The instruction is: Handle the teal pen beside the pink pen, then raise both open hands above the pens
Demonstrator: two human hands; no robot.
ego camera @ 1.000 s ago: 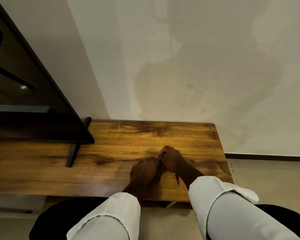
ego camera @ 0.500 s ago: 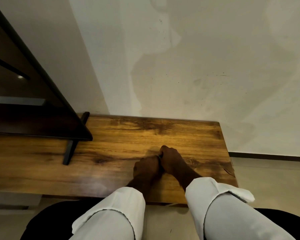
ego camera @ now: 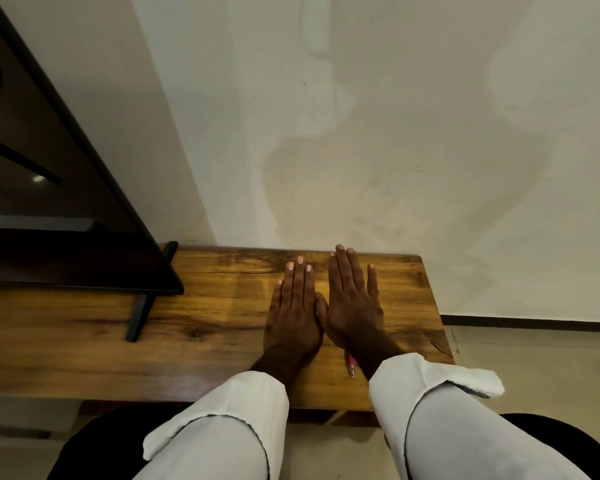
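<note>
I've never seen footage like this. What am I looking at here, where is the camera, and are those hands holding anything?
There is no machine here: these are a person's two bare hands, filmed by one wide-angle camera worn on the head, looking forward and down. That is why you see white sleeves at the bottom and the hands beyond them.

The left hand and the right hand both lie flat, palms down, fingers straight, side by side on a wooden table that stands against a pale wall. Neither has a grip on anything.

A red pen lies on the table by the right wrist, partly hidden under it. At the left stands a dark screen on a black foot.
</note>
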